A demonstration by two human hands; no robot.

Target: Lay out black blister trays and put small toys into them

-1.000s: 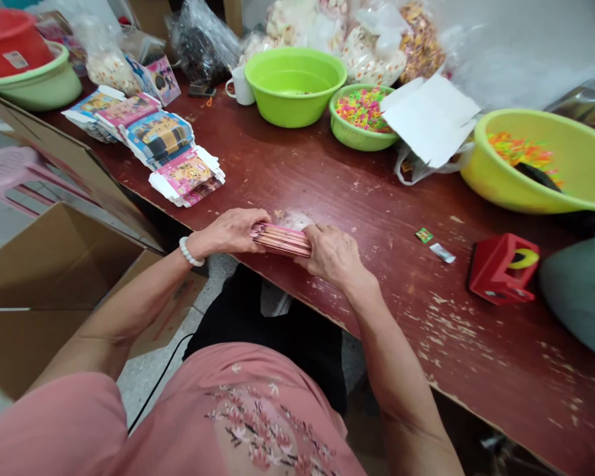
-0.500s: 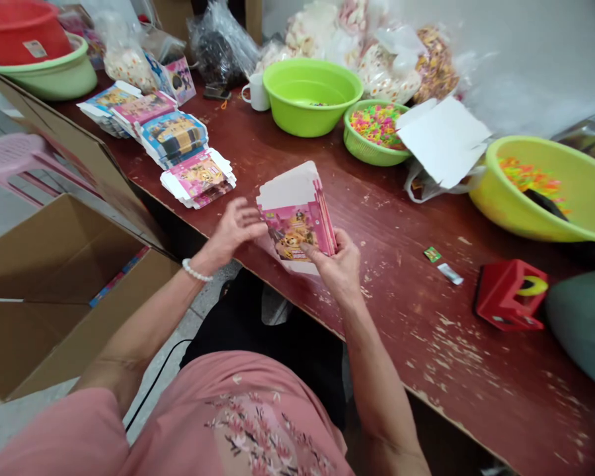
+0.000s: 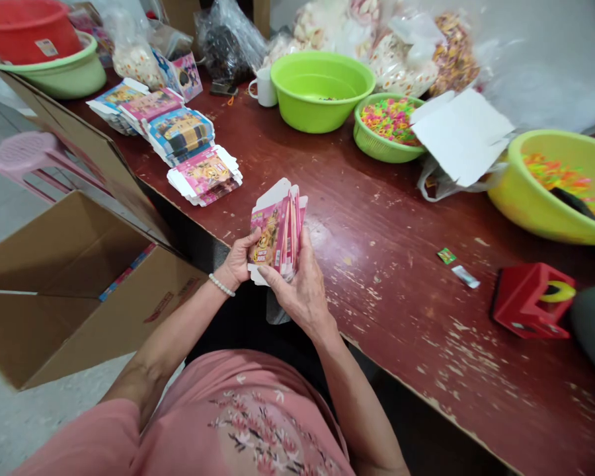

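The dark red table [image 3: 391, 218] runs from the upper left of the frame down to the lower right, its varnish scuffed and flaking near the front edge. An open cardboard box [image 3: 74, 264] sits on the floor at lower left, just beside the table's edge. At the right edge a yellow basin [image 3: 525, 208] holds bright bits, and a green basin [image 3: 322, 99] stands at top centre in front of clear bags [image 3: 406, 46]. A red tub [image 3: 20, 30] rests inside a pale bowl [image 3: 64, 76] in the upper left corner, with a pink stool [image 3: 22, 155] on the floor below it. A white sheet [image 3: 463, 135] leans between the yellow basin and a green basket [image 3: 381, 149] of coloured pieces. Piles of flat printed cartons [image 3: 178, 142] lie fanned across the upper left of the table. A red dispenser [image 3: 530, 301] sits at right, and a white mug [image 3: 266, 87] is just left of the green basin. At frame centre, over the table's near edge, the left hand [image 3: 238, 261] and the right hand [image 3: 297, 287] both grip a stack [image 3: 276, 231] of pink flat cartons, held upright on end, the left thumb on its printed face and the right fingers wrapped round the other side. A bead bracelet [image 3: 221, 285] circles the left wrist. Two small wrappers [image 3: 446, 256] lie on the table left of the dispenser.
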